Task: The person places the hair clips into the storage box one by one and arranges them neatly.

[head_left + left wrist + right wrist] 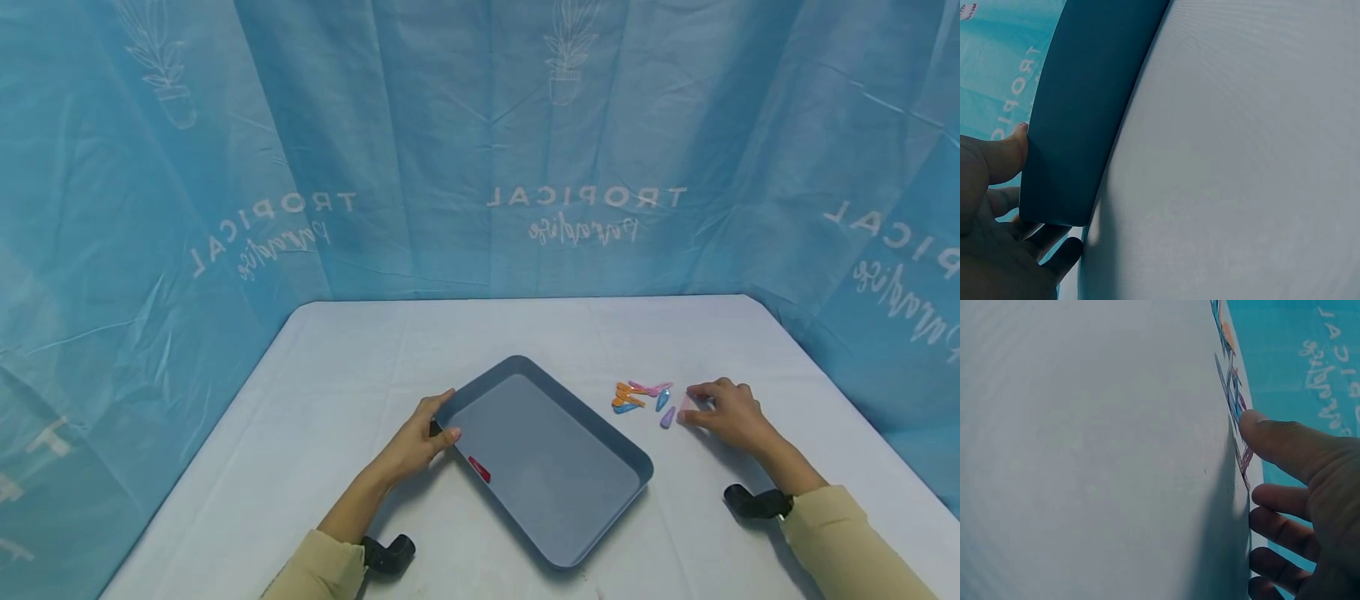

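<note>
My left hand [418, 440] grips the left corner of a blue-grey rectangular tray [551, 383], thumb over the rim and fingers against the outer wall. The tray's side [1085, 112] fills much of the left wrist view. Inside it, near the left wall, lies one red hair clip [479, 469]. My right hand [729, 414] is over the table, thumb and forefinger apart on either side of a pale pink hair clip [686, 404]. Just left of that hand lie a purple clip [667, 417] and a blue clip [663, 400]. In the right wrist view the thumb [1279, 440] partly hides the clips.
Orange clips [628, 395], a pink clip [649, 388] and another blue clip [625, 408] lie bunched right of the tray. A white cloth covers the table [360, 358]. Blue printed curtains [435, 150] hang behind and at both sides.
</note>
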The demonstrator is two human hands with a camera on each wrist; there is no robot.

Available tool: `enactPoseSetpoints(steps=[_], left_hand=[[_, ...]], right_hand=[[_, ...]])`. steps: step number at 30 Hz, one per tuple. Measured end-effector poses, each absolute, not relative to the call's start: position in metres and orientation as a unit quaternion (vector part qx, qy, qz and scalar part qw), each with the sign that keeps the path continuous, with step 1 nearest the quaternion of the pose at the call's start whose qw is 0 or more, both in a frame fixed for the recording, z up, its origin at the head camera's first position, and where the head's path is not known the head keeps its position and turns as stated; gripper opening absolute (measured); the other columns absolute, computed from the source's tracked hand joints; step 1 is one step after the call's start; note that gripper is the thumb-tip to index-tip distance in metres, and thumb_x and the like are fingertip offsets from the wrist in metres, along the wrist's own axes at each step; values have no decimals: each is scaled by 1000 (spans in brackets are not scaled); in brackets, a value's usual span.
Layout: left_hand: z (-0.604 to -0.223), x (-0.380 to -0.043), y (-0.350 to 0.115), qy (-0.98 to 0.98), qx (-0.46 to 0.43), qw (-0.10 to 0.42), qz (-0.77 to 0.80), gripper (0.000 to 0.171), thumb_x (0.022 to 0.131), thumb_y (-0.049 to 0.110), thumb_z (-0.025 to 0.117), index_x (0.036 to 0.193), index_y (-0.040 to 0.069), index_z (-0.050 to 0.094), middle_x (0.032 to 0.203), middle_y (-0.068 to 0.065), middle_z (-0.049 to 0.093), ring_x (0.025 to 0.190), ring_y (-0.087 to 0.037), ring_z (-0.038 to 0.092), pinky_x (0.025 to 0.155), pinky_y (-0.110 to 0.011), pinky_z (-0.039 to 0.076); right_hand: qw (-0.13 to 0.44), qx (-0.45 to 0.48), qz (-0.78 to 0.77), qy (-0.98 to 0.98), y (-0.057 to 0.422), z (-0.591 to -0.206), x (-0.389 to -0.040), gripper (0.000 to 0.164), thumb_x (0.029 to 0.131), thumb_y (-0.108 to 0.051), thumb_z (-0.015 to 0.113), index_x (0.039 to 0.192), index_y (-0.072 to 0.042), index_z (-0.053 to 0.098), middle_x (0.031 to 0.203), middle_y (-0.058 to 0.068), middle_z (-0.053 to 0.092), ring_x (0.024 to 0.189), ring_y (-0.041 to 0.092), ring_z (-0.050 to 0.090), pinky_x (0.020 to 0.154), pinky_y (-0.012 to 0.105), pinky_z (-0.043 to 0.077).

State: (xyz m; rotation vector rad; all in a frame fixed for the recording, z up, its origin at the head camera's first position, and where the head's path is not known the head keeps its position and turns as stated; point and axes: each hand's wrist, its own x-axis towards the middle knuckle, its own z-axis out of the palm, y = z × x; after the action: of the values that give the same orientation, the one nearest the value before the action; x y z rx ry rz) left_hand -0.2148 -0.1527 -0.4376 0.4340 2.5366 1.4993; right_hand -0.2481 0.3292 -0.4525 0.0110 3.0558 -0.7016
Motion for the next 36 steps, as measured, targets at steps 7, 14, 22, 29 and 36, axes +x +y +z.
enactPoseSetpoints(steps=[7,14,22,29,36], left_hand=[[-432,-211,-149,851,135,77,503,64,94,9,56,149,5,25,152,-21,24,143,-42,16,110,-61,23],[-438,-216,-154,855,146,78,492,66,94,19,58,150,12,26,153,-16,25,144,-40,17,110,-60,26],[-439,-216,-157,856,151,79,488,65,94,22,58,150,12,26,153,-16,25,143,-41,17,109,-60,26],[-440,-216,-156,857,152,78,487,66,94,21,58,150,11,25,153,-17,25,143,-41,17,109,-61,25],[-441,-218,-154,857,151,80,485,66,94,19,58,151,11,24,153,-17,24,144,-40,17,111,-60,24]], right_hand=[[-4,-2,-214,977,326,-451,-248,62,79,-37,73,124,3,57,120,29,49,108,46,35,83,58,38],[-9,-3,-211,977,324,-451,-249,61,79,-35,73,123,3,58,120,29,49,108,46,36,85,59,37],[-9,-1,-209,978,324,-451,-250,60,79,-36,73,123,3,58,121,29,48,109,46,35,86,60,36],[-10,1,-210,978,325,-452,-249,59,80,-34,73,122,3,58,121,29,48,109,46,35,85,60,37],[-15,0,-219,976,324,-450,-247,58,80,-33,72,122,4,58,119,28,50,107,44,36,82,57,38]])
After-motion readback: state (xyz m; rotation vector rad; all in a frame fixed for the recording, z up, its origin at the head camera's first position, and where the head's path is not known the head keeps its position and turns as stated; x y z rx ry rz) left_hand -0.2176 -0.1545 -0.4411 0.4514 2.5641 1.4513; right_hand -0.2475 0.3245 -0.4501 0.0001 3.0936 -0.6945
